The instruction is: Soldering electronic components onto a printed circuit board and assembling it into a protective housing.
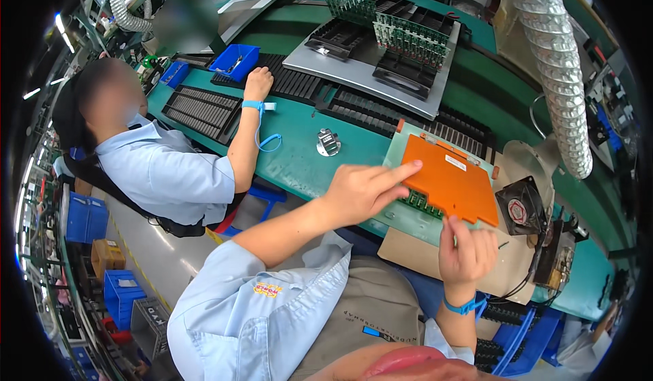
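A flat orange plate (452, 180) with a white label lies on a pale green fixture (401, 221) in front of me. Green circuit boards (425, 204) show along its near left edge, partly under the plate. My left hand (371, 189) reaches over that left edge, index and middle fingers stretched out onto or just above the orange surface. Close to the plate's near edge, my right hand (469, 250) has its fingers curled in and the thumb tucked near them. What it pinches, if anything, is hidden. A blue band circles the right wrist.
Right of the fixture stand a black fan (522, 205) and a silver duct (554, 75). A small metal block (328, 143) sits on the green bench at left. Beyond, a grey board (313, 64) bears upright circuit boards. A co-worker (163, 156) sits left, reaching toward a blue bin (235, 61).
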Tool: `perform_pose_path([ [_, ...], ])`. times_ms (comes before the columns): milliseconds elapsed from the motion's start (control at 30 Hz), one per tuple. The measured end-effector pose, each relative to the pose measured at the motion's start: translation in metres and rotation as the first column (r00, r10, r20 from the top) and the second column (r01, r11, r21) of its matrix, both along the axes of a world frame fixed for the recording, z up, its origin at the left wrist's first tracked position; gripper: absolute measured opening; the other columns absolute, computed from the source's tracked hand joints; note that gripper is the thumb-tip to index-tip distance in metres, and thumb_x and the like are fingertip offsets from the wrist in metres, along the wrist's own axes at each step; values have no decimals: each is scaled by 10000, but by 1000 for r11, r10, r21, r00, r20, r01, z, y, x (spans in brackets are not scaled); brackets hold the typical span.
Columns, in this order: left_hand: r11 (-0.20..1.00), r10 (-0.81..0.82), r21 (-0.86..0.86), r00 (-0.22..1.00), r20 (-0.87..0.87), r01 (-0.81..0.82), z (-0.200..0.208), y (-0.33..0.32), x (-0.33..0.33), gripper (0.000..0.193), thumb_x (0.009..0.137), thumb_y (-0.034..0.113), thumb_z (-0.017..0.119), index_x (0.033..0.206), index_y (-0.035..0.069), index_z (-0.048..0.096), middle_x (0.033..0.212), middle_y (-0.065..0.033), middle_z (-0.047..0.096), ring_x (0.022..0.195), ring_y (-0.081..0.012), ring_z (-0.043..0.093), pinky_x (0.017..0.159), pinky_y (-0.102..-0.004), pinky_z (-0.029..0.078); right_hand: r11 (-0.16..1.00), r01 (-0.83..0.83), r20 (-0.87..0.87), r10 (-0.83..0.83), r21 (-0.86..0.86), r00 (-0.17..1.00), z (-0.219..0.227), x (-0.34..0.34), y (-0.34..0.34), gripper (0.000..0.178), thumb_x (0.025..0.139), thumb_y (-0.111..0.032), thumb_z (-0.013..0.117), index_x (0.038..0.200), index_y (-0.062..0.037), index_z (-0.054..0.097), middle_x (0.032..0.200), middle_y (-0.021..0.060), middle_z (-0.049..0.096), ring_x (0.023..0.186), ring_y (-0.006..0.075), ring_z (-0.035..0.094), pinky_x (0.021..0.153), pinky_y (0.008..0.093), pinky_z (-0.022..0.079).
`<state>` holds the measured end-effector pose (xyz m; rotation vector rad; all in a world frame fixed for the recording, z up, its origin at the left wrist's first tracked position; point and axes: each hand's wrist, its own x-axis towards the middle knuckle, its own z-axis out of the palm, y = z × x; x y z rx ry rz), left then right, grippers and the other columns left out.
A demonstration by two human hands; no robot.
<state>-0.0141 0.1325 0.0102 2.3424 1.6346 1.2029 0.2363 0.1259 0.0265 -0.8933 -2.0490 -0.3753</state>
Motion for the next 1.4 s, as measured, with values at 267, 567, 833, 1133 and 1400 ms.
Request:
perform_pose_path([
  [267, 973, -10, 228, 993, 114, -16, 48, 82, 14, 170, 906, 230, 744, 1031, 115, 745, 734, 5, 689, 551, -180, 592, 509, -303, 448, 983, -27, -301, -30, -182, 953, -7, -3, 10, 345, 802, 92, 696, 1126, -24, 712, 851, 63, 623, 684, 187, 533, 650, 300, 486],
  [567, 931, 219, -329, 962, 162, -157, 75, 162, 17, 311, 991, 249, 599, 1019, -35, 724, 777, -116, 718, 673, -254, 657, 639, -375, 517, 872, -103, -404, -114, -479, 908, -47, 27, 10, 402, 814, 101, 650, 1202, -6, 668, 992, 101, 628, 801, 206, 575, 721, 307, 522],
  [833, 924, 188, -372, 951, 247, -85, 30, 203, 15, 375, 1000, 226, 549, 1135, -83, 713, 934, -191, 746, 804, -287, 698, 753, -378, 552, 844, -126, -425, -129, -521, 896, -54, 40, 12, 411, 822, 93, 649, 1219, -14, 659, 1019, 102, 625, 833, 212, 585, 748, 308, 520],
  [1133, 888, 156, -459, 948, 278, -12, 3, 213, 12, 390, 1007, 242, 561, 1174, -83, 697, 1024, -166, 757, 865, -250, 682, 814, -346, 538, 835, -95, -396, -154, -542, 905, -59, 42, 10, 402, 826, 83, 655, 1215, -19, 660, 1053, 110, 637, 855, 222, 603, 755, 306, 520],
  [1400, 954, 103, -290, 991, 81, -76, -7, 214, 6, 388, 1008, 299, 564, 1169, -9, 737, 1038, -177, 770, 874, -312, 718, 806, -379, 553, 803, -39, -320, -192, -595, 928, -52, 41, 10, 405, 820, 65, 673, 1214, -31, 665, 1089, 114, 640, 900, 245, 616, 789, 323, 523],
])
